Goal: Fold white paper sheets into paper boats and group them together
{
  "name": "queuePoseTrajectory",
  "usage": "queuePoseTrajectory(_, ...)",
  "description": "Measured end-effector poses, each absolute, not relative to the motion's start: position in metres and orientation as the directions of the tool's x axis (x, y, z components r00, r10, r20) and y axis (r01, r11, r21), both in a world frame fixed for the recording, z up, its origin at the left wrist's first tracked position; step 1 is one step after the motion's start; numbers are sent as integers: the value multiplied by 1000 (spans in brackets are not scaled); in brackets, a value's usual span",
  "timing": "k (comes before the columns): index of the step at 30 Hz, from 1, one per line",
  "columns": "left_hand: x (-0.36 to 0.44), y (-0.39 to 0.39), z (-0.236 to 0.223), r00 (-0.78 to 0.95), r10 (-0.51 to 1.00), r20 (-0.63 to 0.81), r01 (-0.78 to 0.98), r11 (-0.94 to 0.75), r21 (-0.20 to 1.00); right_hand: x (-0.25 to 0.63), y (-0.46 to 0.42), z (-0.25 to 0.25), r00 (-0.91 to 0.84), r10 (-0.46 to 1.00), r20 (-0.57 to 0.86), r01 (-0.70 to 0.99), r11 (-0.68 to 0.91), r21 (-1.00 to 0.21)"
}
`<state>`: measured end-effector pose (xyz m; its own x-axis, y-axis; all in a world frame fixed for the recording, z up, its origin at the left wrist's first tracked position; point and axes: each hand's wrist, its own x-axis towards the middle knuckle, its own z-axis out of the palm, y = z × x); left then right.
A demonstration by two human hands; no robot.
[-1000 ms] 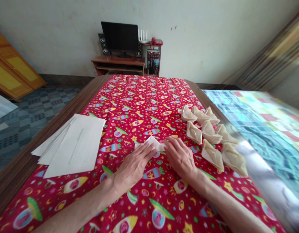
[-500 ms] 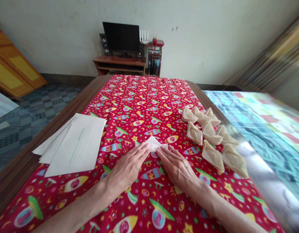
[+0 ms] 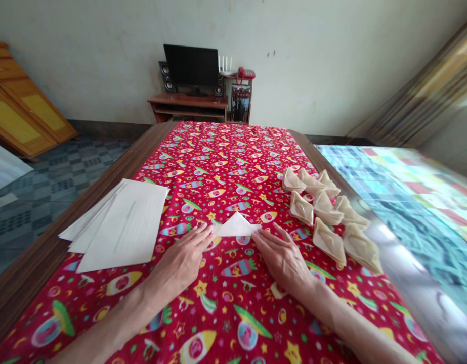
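A small white paper folded into a flat triangle (image 3: 236, 226) lies on the red patterned tablecloth (image 3: 225, 167). My left hand (image 3: 182, 259) lies flat on the cloth, fingers stretched, its fingertips at the triangle's left corner. My right hand (image 3: 282, 256) lies flat too, fingers out, with its fingertips at the triangle's right corner. Neither hand grips the paper.
A loose stack of white paper sheets (image 3: 119, 226) lies to the left. Several folded beige paper boats (image 3: 328, 215) sit in a cluster to the right, near the table's shiny edge. A desk with a monitor (image 3: 191, 65) stands against the far wall.
Both hands have slid apart along the paper's lower edge, the left hand leftward, uncovering the triangle. The camera view has shifted slightly.
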<state>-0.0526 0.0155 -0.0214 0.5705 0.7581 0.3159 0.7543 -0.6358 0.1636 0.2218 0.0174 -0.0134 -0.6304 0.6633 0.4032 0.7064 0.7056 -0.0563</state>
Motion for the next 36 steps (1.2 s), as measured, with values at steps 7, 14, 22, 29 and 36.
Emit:
queuePoseTrajectory(7,-16,45,-15,590,723,360,674,-686,273,191,43,-5,-625,686,373,739,674,-1)
queuePoseTrajectory(14,-10,62,-16,564,729,388,623,-684,380,197,56,-11,-617,673,408,694,710,-121)
queuePoseTrajectory(22,-10,63,-20,531,721,445,619,-689,378,201,55,-14,-735,549,398,622,780,72)
queuePoseTrajectory(29,-8,66,-21,510,712,483,617,-694,370,182,56,-6,-661,650,374,735,661,152)
queuePoseTrajectory(36,-1,58,-11,186,815,549,652,-520,552,179,62,-1,-475,721,504,840,542,16)
